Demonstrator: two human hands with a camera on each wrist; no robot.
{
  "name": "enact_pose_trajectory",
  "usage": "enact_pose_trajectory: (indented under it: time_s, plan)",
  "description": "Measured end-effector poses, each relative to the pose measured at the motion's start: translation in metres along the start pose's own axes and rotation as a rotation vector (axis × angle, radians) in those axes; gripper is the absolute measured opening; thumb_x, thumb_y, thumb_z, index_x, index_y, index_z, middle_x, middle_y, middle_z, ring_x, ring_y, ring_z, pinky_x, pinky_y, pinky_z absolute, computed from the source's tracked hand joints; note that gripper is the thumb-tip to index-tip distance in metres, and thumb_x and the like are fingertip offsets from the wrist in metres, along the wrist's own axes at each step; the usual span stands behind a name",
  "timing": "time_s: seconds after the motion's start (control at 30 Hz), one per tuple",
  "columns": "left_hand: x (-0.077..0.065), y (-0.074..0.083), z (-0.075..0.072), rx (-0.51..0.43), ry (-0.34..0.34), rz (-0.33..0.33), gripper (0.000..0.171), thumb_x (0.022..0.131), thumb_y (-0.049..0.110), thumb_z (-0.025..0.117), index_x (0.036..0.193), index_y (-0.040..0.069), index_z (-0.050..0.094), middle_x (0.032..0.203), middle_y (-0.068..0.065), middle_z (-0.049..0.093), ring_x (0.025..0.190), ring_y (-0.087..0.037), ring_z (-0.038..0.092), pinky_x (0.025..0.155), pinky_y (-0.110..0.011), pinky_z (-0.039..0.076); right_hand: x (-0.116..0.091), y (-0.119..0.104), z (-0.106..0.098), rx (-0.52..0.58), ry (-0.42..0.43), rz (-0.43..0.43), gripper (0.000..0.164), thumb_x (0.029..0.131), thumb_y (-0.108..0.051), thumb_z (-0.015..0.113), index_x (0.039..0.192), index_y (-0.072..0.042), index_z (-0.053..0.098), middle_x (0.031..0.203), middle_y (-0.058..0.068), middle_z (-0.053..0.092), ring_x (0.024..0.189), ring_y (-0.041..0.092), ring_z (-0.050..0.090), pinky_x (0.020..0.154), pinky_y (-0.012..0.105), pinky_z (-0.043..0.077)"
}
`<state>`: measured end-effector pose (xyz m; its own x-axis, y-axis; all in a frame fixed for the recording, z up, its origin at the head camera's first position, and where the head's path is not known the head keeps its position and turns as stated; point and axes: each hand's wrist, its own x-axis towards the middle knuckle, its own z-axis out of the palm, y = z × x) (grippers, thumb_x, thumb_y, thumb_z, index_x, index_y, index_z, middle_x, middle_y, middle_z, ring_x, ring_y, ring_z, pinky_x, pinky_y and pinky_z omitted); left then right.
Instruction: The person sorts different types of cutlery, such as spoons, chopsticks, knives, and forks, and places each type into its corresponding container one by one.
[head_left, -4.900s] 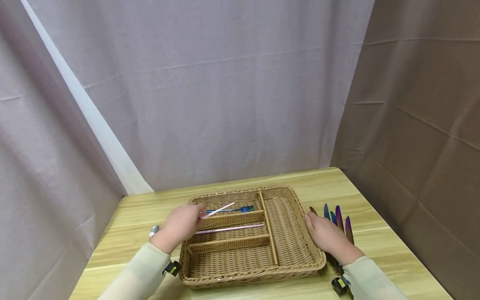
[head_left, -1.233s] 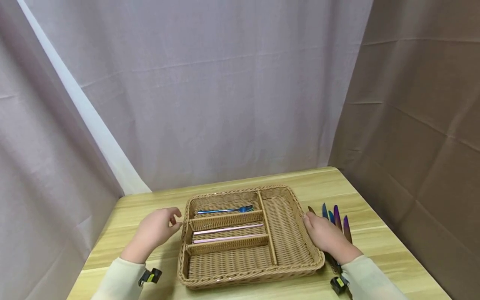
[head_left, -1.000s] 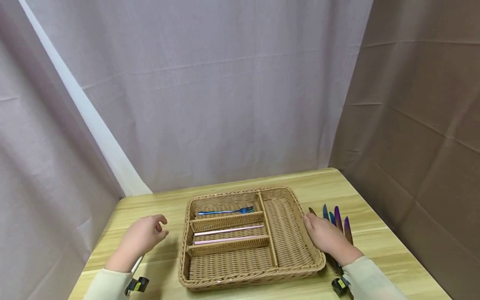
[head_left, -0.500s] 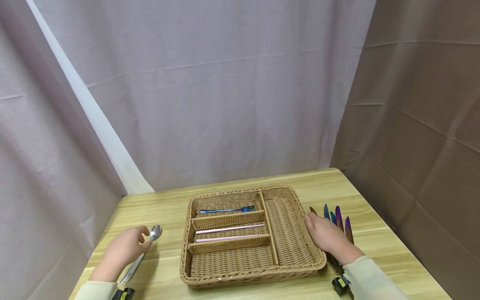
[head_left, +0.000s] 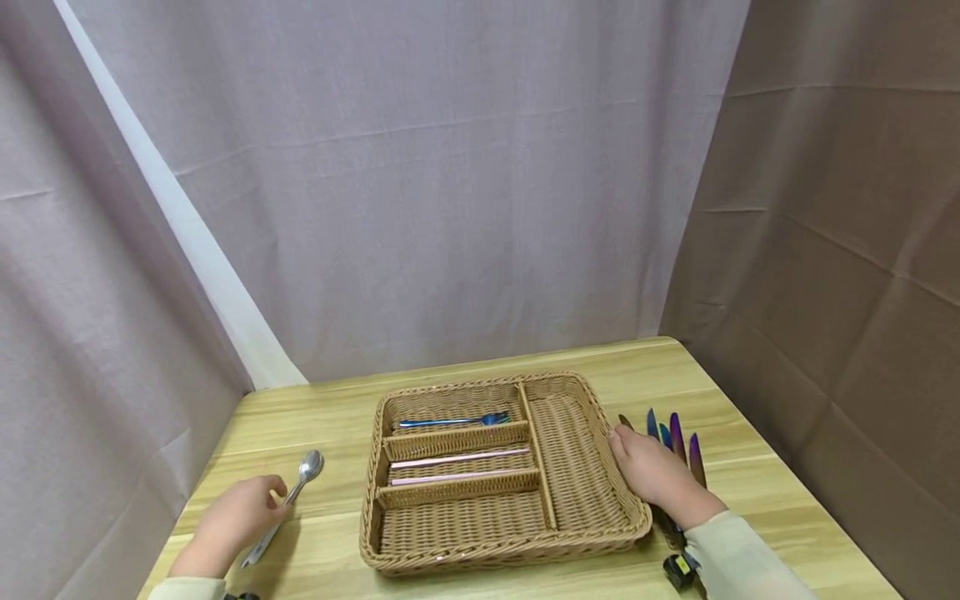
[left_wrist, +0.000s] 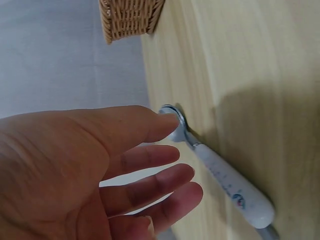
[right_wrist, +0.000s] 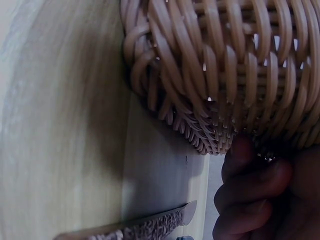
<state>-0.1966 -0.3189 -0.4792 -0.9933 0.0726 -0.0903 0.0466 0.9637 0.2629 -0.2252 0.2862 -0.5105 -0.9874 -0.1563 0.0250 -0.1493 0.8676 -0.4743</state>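
Over the spoon (head_left: 310, 467) at the left of the table, my left hand (head_left: 236, 521) hovers with its fingers loosely bent. In the left wrist view, the hand (left_wrist: 65, 160) has thumb and fingers apart, and the spoon's white patterned handle (left_wrist: 227, 177) lies beyond the fingertips. My right hand (head_left: 656, 475) grips the right side of the wicker cutlery tray (head_left: 450, 562), thumb at the rim. The right wrist view shows curled fingers (right_wrist: 245, 192) against the tray's woven wall (right_wrist: 225, 60). A blue fork (head_left: 491, 418) and two pink chopsticks (head_left: 457, 458) lie in separate compartments.
Several knives (head_left: 677, 437) with blue, purple and brown blades lie right of the tray, partly hidden by the right hand. In the right wrist view a knife (right_wrist: 165, 222) rests below the tray wall. Curtains (head_left: 465, 250) hang behind the table.
My left hand has let go of a chopstick, now beside the other in the middle compartment, then moved left and down to the spoon. The right hand has stayed at the tray's side.
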Motion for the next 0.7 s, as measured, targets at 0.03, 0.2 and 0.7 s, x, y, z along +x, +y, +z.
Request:
enact_pose_trajectory:
  time_s: [0.03,0.2,0.7]
  plan:
    - [0.000,-0.001,0.002,-0.003,0.000,-0.005,0.029,0.080,0.028,0.074,0.100,0.009,0.069,0.084,-0.003,0.072,0.069,-0.016,0.060,0.060,-0.045,0.054,0.000,0.000,0.000,-0.001,0.000,0.002,0.043,0.108,-0.034,0.024,0.112,-0.006,0.056,0.067,0.002,0.052,0.069,0.017,0.057,0.064,0.043,0.047]
    - [0.000,-0.002,0.009,-0.020,0.001,-0.010,0.022,0.079,0.028,0.074,0.094,0.012,0.068,0.082,-0.001,0.072,0.064,-0.014,0.057,0.056,-0.041,0.051,0.000,0.002,0.001,-0.016,0.014,-0.007,0.043,0.108,-0.033,0.025,0.117,-0.004,0.057,0.074,0.002,0.059,0.083,0.022,0.063,0.069,0.047,0.051]
    - [0.003,-0.002,0.024,0.008,0.051,0.016,0.014,0.077,0.018,0.073,0.076,0.017,0.059,0.061,0.004,0.057,0.053,-0.015,0.048,0.048,-0.036,0.041,-0.002,0.002,0.002,0.000,0.017,-0.016,0.057,0.108,-0.035,0.022,0.139,0.007,0.044,0.134,0.032,0.055,0.118,0.045,0.052,0.095,0.065,0.046]
